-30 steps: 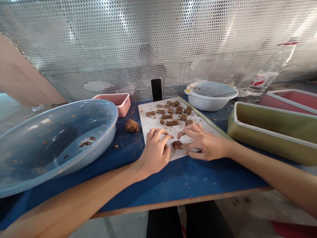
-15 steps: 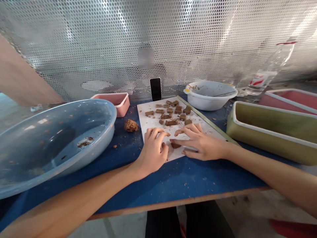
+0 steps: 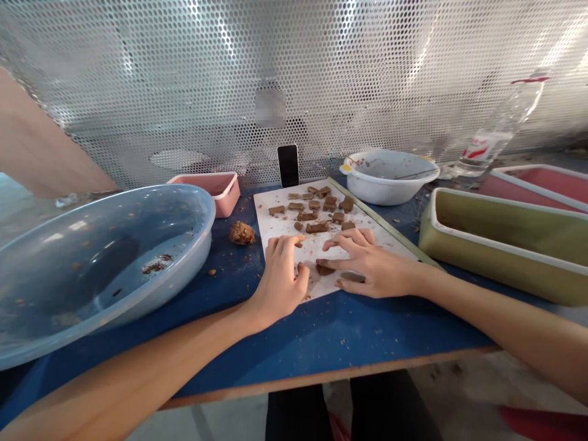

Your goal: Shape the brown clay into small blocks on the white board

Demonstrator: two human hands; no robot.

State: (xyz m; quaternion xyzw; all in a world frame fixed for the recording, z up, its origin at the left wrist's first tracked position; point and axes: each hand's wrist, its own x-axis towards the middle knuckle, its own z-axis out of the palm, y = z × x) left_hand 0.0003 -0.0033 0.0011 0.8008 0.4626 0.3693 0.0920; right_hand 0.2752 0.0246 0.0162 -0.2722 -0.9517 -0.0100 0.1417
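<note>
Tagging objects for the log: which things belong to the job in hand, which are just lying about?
In the job, apparently: brown piece at the right hand; white sheet; shaped brown pieces on it; possibly brown lump.

Likely lying about: phone; bottle; blue basin; white bowl; green trough.

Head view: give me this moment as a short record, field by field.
Left hand: over the white sheet, thumb and fingers apart
Right hand: fingers spread, one over a brown piece; contact unclear
Farther up sheet: more brown pieces
Left side: blue basin, brown lump, pink box
Right side: white bowl, green trough, clear bottle
Behind: phone standing before perforated panel
</note>
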